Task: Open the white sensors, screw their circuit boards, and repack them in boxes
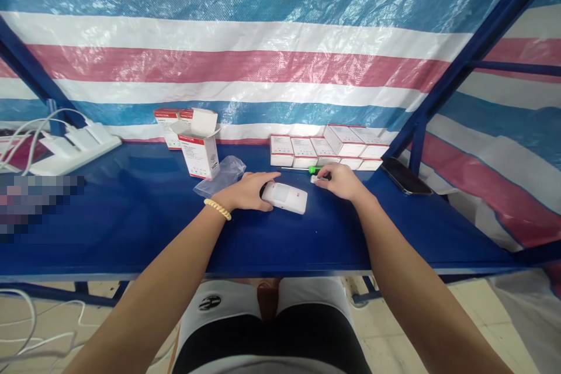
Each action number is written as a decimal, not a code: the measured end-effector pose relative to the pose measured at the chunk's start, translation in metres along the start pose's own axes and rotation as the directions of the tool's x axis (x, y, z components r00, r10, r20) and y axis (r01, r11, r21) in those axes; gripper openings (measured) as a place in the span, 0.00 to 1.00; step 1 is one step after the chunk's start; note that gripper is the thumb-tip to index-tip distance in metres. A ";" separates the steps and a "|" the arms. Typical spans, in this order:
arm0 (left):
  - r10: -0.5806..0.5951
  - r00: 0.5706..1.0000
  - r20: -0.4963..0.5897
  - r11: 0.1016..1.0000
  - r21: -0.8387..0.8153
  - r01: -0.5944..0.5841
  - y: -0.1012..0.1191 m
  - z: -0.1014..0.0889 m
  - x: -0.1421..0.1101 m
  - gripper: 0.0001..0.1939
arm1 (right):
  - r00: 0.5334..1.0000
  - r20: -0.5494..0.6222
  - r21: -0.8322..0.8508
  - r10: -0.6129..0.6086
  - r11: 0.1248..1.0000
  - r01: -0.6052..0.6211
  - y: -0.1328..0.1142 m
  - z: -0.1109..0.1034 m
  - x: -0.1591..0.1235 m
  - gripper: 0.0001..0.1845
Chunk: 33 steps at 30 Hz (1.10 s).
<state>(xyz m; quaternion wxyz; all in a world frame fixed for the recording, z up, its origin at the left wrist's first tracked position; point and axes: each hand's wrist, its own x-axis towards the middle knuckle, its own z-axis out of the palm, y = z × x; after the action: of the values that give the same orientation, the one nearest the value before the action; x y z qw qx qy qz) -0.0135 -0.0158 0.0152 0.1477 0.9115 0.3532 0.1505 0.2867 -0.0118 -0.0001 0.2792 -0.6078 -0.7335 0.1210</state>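
Note:
On the blue table lies a white motion detector, its left end gripped by my left hand, thumb on the near side and fingers on the far side. My right hand is closed in a pinch around a small white piece, whose exact kind is too small to make out. Just beyond those fingertips rests a screwdriver with a green handle, its shaft pointing left. A clear plastic bag lies crumpled behind my left wrist. An opened detector box stands upright next to the bag.
Several closed white-and-red boxes are lined up, partly stacked, at the back right. Another box stands behind the opened one. A dark phone lies on the right. A power strip with plugged-in chargers sits at the left.

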 end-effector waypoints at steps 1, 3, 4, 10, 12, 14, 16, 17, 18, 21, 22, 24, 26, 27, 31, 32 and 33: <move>-0.005 1.000 0.001 1.000 -0.017 0.005 -0.001 0.000 0.000 0.43 | 1.000 -0.014 0.001 0.002 1.000 -0.002 0.000 0.000 0.000 0.08; -0.014 1.000 0.000 0.997 -0.074 0.014 -0.002 0.000 0.000 0.44 | 0.999 -0.038 -0.001 0.013 1.000 -0.013 0.000 0.000 0.000 0.13; -0.019 1.000 -0.002 0.993 -0.113 0.019 -0.002 0.000 0.000 0.45 | 0.999 -0.042 -0.005 0.020 1.000 -0.020 -0.001 -0.001 0.000 0.15; -0.046 0.995 -0.084 0.934 -0.358 0.013 0.001 -0.004 -0.001 0.46 | 0.999 -0.041 0.045 0.025 0.999 -0.023 -0.014 -0.002 -0.004 0.13; -0.044 0.994 -0.102 0.920 -0.391 0.000 0.001 -0.004 0.000 0.45 | 0.998 -0.054 0.093 0.017 0.996 -0.012 -0.020 -0.001 -0.006 0.14; -0.048 0.992 -0.116 0.915 -0.403 -0.003 0.001 -0.001 0.001 0.44 | 0.999 -0.045 0.171 -0.029 0.985 0.036 -0.028 0.001 -0.009 0.17; -0.054 0.988 -0.147 0.917 -0.399 -0.010 0.002 0.003 0.003 0.44 | 0.990 0.030 0.270 -0.138 0.955 0.125 -0.039 0.003 -0.013 0.24; -0.052 0.984 -0.168 0.922 -0.387 -0.018 0.003 0.006 0.004 0.45 | 0.976 0.087 0.304 -0.201 0.938 0.166 -0.045 0.005 -0.015 0.29; -0.048 0.981 -0.190 0.930 -0.367 -0.026 0.005 0.007 0.005 0.44 | 0.956 0.140 0.314 -0.256 0.928 0.202 -0.052 0.006 -0.016 0.35; -0.030 0.971 -0.237 0.957 -0.288 -0.041 0.011 0.010 0.007 0.43 | 0.931 0.205 0.211 -0.303 0.942 0.260 -0.070 0.011 -0.019 0.44; -0.022 0.969 -0.246 0.965 -0.260 -0.044 0.013 0.009 0.007 0.43 | 0.933 0.199 0.170 -0.299 0.949 0.267 -0.073 0.011 -0.019 0.42; -0.036 0.958 -0.285 0.984 -0.180 -0.017 0.014 0.005 0.006 0.40 | 0.942 0.177 0.126 -0.286 0.956 0.266 -0.075 0.012 -0.020 0.36; -0.125 0.920 -0.372 0.992 -0.056 0.112 0.011 -0.001 0.005 0.33 | 0.958 0.133 0.137 -0.253 0.962 0.235 -0.072 0.010 -0.019 0.33; -0.196 0.884 -0.425 0.975 0.011 0.222 0.009 -0.004 0.005 0.29 | 0.970 0.097 0.160 -0.224 0.965 0.207 -0.069 0.009 -0.019 0.33; -0.436 0.778 -0.452 0.798 0.205 0.567 -0.002 -0.017 0.002 0.15 | 0.997 -0.028 0.343 -0.066 0.937 0.072 -0.059 0.007 -0.017 0.36; -0.461 0.764 -0.452 0.776 0.213 0.594 -0.004 -0.020 0.001 0.13 | 0.999 -0.034 0.383 -0.037 0.923 0.048 -0.058 0.007 -0.017 0.37; -0.479 0.748 -0.460 0.761 0.208 0.615 -0.005 -0.023 0.000 0.12 | 0.999 -0.032 0.410 -0.016 0.912 0.028 -0.058 0.007 -0.017 0.37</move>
<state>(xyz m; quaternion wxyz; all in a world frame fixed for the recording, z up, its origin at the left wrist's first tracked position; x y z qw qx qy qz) -0.0251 -0.0086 0.0340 -0.0484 0.7285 0.6509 0.2082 0.2368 -0.0400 0.0192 0.4122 -0.5290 -0.6945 0.2607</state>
